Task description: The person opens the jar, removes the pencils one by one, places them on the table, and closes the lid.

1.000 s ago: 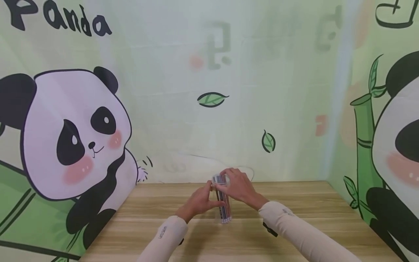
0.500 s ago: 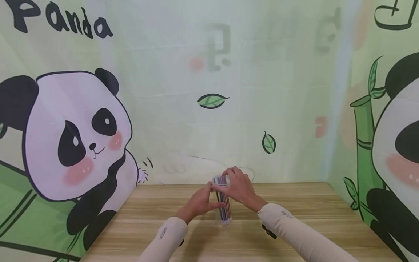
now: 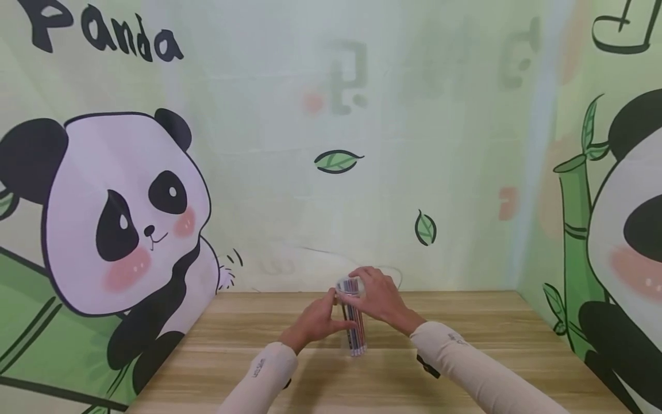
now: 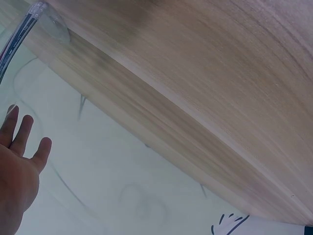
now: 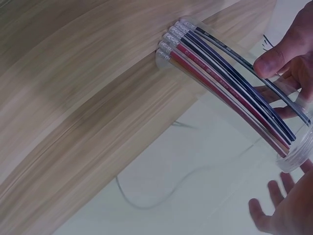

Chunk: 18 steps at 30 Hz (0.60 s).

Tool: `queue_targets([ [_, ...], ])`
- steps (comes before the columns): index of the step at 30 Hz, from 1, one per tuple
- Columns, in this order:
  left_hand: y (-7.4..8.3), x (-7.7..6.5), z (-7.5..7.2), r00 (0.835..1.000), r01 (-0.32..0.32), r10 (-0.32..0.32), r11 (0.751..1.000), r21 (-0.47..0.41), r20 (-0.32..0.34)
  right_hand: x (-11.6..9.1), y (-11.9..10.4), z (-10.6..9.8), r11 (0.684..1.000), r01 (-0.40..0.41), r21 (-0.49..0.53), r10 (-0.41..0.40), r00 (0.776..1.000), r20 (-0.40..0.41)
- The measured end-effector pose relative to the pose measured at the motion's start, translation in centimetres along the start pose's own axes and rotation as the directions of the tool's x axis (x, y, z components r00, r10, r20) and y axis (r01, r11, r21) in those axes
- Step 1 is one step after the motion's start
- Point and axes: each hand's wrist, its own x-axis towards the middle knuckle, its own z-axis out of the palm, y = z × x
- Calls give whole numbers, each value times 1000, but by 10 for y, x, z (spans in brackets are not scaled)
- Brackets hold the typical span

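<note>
A clear plastic tube (image 3: 357, 336) of pencils stands on the table, leaning slightly. Several dark and red pencils (image 5: 220, 81) with pale ends show through its wall in the right wrist view. My left hand (image 3: 312, 322) holds the tube's side, the thumb lying across its front and the fingers near the top. With curled fingers and thumb, my right hand (image 3: 381, 297) grips round the clear lid (image 5: 297, 152) at the top end. Part of the tube (image 4: 55, 24) shows in the left wrist view's upper left corner.
The wood-grain table (image 3: 248, 368) runs back to a pale green cloth wall (image 3: 269, 190). Printed pandas (image 3: 129, 213) and bamboo (image 3: 575, 247) cover the cloth at both sides. A faint curved line (image 3: 315, 249) marks the cloth behind the hands.
The head view has tilted very slightly, so the scene sits a little lower. Both hands keep their hold on the tube with hardly any visible shift.
</note>
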Motion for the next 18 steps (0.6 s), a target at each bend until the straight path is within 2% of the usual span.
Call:
queue_targets([
  [7,1,-2,-1,1000,5,-5,1000,5,2,1,0,2,998,-66,-21,66,998,17],
  [18,-1,-2,0,1000,-28,29,999,16,-9,3,-1,-4,998,-58,6,58,997,55],
])
